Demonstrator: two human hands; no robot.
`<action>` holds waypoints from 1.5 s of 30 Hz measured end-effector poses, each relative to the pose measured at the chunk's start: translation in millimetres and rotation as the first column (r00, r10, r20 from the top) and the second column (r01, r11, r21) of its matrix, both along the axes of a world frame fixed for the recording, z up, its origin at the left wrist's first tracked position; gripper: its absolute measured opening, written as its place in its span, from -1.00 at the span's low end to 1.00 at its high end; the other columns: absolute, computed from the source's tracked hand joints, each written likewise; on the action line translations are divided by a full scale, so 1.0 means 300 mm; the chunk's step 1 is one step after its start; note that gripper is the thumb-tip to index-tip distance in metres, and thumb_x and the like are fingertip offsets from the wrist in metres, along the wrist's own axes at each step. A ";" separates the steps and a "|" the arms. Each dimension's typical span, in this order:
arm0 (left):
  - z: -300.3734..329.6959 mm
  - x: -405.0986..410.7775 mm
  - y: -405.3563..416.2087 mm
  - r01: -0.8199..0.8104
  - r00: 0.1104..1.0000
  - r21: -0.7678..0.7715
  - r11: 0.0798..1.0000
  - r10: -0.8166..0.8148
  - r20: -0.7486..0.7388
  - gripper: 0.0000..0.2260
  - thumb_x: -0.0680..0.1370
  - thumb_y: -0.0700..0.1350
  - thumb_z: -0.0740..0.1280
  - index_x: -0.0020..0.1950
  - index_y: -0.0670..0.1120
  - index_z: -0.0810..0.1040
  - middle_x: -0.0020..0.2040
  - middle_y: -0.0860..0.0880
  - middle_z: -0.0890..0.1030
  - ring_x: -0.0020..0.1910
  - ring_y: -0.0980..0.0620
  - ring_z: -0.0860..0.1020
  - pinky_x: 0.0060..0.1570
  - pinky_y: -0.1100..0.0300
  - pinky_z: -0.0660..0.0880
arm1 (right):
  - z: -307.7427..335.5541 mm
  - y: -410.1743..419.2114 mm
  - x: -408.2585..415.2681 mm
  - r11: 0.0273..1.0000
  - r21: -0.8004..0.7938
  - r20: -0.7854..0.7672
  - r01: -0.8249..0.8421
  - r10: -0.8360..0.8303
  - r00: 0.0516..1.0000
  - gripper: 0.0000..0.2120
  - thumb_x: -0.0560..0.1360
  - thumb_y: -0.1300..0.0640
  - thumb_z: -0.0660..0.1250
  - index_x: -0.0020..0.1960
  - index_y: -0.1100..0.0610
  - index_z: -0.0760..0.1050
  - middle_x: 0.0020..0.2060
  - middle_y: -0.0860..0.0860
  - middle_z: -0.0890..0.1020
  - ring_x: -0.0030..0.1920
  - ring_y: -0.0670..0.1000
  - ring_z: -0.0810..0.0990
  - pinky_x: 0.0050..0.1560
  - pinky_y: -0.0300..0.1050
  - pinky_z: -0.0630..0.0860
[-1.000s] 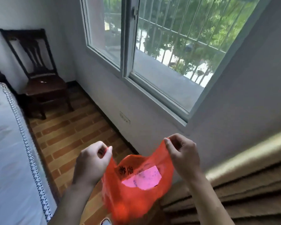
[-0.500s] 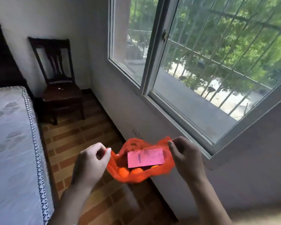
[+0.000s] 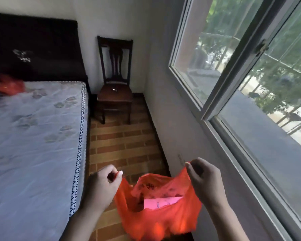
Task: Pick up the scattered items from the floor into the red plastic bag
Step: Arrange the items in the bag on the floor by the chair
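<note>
Red plastic bag (image 3: 156,221) is held up in front of the person, above the brick-patterned floor (image 3: 125,145) between the bed (image 3: 33,136) and the wall under the window (image 3: 241,75). One edge of its mouth is pinched by the left hand (image 3: 101,186) between thumb and curled fingers, and the opposite edge is pinched in the same way by the right hand (image 3: 205,183), so that the mouth is stretched open.

Inside the bag a pink card or packet (image 3: 161,202) can be seen lying flat, and rounded bulges are suggested lower down, though what they are cannot be told.

No loose items are seen on the visible stretch of floor, so the collecting is judged to be largely done, with the bag being checked or made ready. For the next move, the remaining floor would need to be scanned; if anything is found, one hand would have to be freed while the mouth is kept open by the other.

A dark wooden chair (image 3: 115,80) stands in the corner, and something red (image 3: 9,86) lies blurred on the bed near the headboard.
</note>
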State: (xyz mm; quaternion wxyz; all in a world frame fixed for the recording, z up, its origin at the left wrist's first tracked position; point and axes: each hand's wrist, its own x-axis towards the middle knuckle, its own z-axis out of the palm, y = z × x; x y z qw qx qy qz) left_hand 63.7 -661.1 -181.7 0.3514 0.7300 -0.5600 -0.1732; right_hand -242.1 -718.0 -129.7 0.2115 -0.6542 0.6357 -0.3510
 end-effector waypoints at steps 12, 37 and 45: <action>-0.291 0.032 -0.313 0.021 0.999 0.236 0.971 -0.014 -0.031 -0.70 0.53 0.03 0.47 -0.29 -0.01 0.43 -0.35 0.08 0.53 -0.34 0.08 0.50 -0.32 0.15 0.46 | -0.339 -0.464 0.070 0.963 0.223 -0.028 -0.149 0.159 0.987 -0.72 0.55 0.12 0.46 -0.30 0.04 0.48 -0.46 -0.06 0.51 -0.45 -0.10 0.39 -0.41 -0.18 0.34; -1.270 0.568 -0.999 0.134 0.976 0.432 0.892 -0.195 0.098 -0.72 0.58 0.05 0.37 -0.23 -0.06 0.42 -0.31 0.06 0.52 -0.31 0.07 0.50 -0.33 0.09 0.49 | -1.470 -1.052 0.571 0.910 0.391 -0.119 -0.137 0.198 0.973 -0.79 0.55 0.07 0.46 -0.23 0.07 0.54 -0.44 -0.04 0.55 -0.37 -0.01 0.51 -0.31 0.01 0.51; -1.619 0.624 -1.000 0.037 0.996 0.368 0.929 -0.064 0.063 -0.72 0.58 0.09 0.40 -0.27 0.02 0.47 -0.37 0.08 0.55 -0.33 0.06 0.55 -0.30 0.05 0.57 | -1.828 -1.060 0.649 0.900 0.377 -0.106 -0.216 0.274 0.956 -0.82 0.54 0.08 0.48 -0.22 -0.07 0.57 -0.42 -0.17 0.58 -0.32 -0.19 0.57 -0.35 -0.36 0.37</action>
